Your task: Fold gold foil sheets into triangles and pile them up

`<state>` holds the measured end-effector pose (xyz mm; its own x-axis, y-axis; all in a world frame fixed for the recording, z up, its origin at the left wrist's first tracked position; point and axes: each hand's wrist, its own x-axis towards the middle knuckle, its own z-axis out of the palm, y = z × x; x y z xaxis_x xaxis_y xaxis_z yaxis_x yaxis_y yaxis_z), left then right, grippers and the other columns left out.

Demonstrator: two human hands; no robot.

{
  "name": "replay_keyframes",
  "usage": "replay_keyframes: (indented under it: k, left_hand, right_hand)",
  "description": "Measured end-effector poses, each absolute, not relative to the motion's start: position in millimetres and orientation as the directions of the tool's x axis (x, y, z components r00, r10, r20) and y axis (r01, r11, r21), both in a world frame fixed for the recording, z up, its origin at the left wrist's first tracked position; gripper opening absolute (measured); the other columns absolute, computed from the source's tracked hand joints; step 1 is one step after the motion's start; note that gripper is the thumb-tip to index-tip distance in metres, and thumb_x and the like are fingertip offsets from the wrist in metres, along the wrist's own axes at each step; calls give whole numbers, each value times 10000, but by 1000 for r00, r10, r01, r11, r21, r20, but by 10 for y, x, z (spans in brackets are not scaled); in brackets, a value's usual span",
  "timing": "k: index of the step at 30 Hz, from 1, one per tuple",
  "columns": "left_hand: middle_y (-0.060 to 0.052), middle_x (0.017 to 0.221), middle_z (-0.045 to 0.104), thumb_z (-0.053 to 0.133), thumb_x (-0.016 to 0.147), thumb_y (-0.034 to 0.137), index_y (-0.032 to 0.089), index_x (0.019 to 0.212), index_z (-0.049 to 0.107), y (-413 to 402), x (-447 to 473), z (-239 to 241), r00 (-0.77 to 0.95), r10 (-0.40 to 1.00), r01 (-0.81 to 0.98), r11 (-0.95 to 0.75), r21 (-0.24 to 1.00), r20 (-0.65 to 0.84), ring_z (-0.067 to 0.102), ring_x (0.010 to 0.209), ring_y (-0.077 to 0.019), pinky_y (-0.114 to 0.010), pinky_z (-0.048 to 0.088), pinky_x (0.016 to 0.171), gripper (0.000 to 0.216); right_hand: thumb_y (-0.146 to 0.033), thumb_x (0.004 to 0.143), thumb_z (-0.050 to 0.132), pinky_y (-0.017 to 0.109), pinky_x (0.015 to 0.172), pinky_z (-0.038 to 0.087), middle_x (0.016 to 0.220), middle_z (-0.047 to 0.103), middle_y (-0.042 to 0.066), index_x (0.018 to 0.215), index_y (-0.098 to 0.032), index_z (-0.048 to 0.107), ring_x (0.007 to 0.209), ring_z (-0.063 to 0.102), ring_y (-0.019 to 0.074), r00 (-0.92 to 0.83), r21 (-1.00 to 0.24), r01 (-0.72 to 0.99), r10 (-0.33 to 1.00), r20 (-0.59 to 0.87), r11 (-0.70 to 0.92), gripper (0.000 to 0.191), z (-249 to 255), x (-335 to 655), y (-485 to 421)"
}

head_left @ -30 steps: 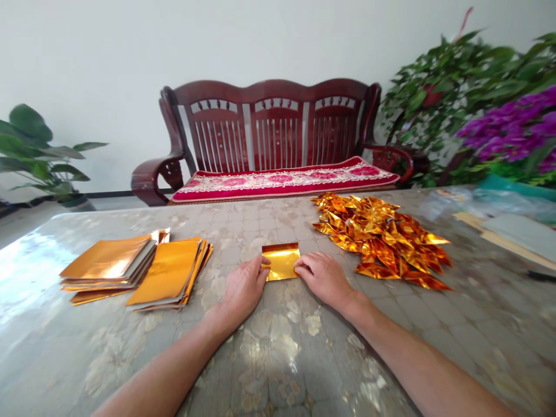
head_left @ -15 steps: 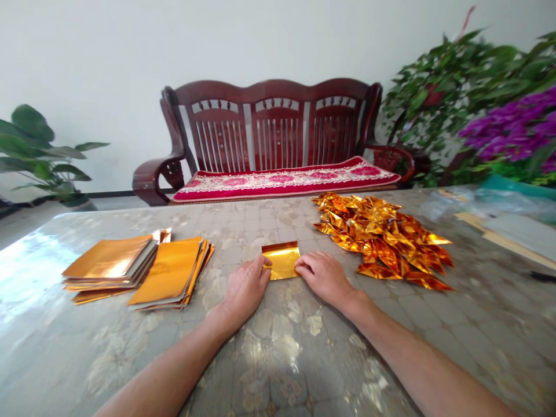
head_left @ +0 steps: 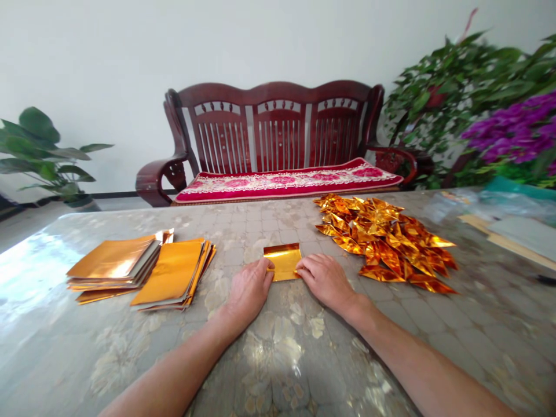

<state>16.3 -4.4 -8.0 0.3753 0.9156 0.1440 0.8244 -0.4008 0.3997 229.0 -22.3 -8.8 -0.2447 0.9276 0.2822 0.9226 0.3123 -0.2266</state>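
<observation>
A small sheet of gold foil paper [head_left: 285,263] lies on the table between my hands, its far edge folded up into a darker strip. My left hand [head_left: 251,286] pinches the left edge near the front corner. On the opposite edge, my right hand [head_left: 326,279] grips the paper with curled fingers, the fingertips partly hidden. Two stacks of flat gold foil sheets are to the left: one stack [head_left: 110,259] farther out, another stack [head_left: 170,272] closer in. Right of my hands spreads a heap of folded, pointed gold foil pieces [head_left: 384,237].
The patterned table [head_left: 278,370] has a glossy cover. Plastic bags [head_left: 452,202], cardboard sheets [head_left: 516,237] and a dark object [head_left: 546,280] lie at the right. Beyond the table stands a wooden bench [head_left: 278,130] with a red cushion [head_left: 286,180]; potted plants [head_left: 47,156] flank it.
The view has shifted slightly, so everything appears a little farther right and lower. Both hands keep hold of the foil paper, with hardly any other movement.
</observation>
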Motion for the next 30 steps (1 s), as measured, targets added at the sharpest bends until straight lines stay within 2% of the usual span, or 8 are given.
replay_keyframes:
  k: [7,16,22,26,30]
  left_hand:
    - [-30,1009,709,457,978,221,232,1033,572,-58,173,-75,385,912,832,-410,373,142,668,958,-190,-266,458,820,127]
    - [-26,965,680,442,991,230,226,1025,591,-72,173,-69,419,896,849,-443,289,145,650,921,-197,-282,450,798,152]
    - [-43,990,636,490,972,236,228,1037,627,-69,176,-54,413,897,872,-439,216,156,593,965,-216,-307,459,831,151]
    - [-51,1037,621,478,960,155,241,1069,662,-51,162,-101,495,841,813,-537,227,216,552,1001,-213,-309,470,860,230]
    - [-32,1019,633,474,954,116,270,1087,681,-58,142,-133,605,770,722,-637,268,202,555,1007,-187,-275,475,860,290]
  right_hand:
    - [-236,946,600,307,777,372,894,703,20,904,-223,689,895,615,187,-265,-187,926,919,294,327,100,-102,2283,-223]
    - [-217,942,611,305,788,366,928,701,15,941,-225,665,926,615,188,-276,-189,919,907,317,346,55,-129,2276,-236]
    - [-214,936,610,307,776,367,908,691,13,918,-226,659,911,611,188,-277,-179,922,907,316,344,54,-133,2275,-236]
    - [-216,940,601,309,775,368,905,689,16,913,-228,659,909,610,192,-275,-171,926,910,312,338,65,-121,2266,-242]
    - [-221,944,592,310,771,368,894,684,17,905,-226,660,897,607,192,-271,-164,929,912,309,332,79,-118,2260,-243]
